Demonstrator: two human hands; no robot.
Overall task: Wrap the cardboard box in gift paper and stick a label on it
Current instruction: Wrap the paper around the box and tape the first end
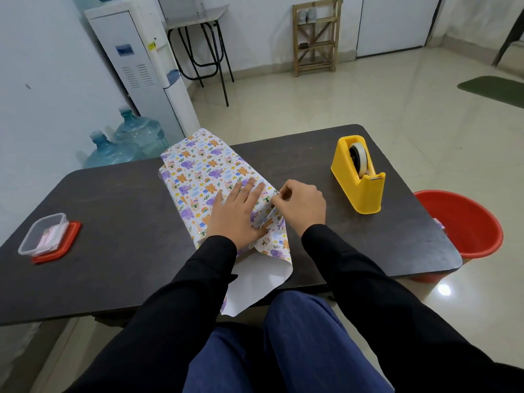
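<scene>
Left hand spread flat on gift paper (box hidden), right hand pinching a paper fold

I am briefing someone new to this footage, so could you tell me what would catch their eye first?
First, the gift paper with cartoon animals, mid-table, with the left hand flat on it and the right hand pinching a fold. Next, the yellow tape dispenser to the right, and the red bucket on the floor beyond the table's right end.

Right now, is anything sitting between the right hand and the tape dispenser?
Nothing visible. The right hand pinches the gift paper at the parcel's right edge, and only bare dark table lies between it and the yellow tape dispenser. The left hand presses flat on the paper.
</scene>
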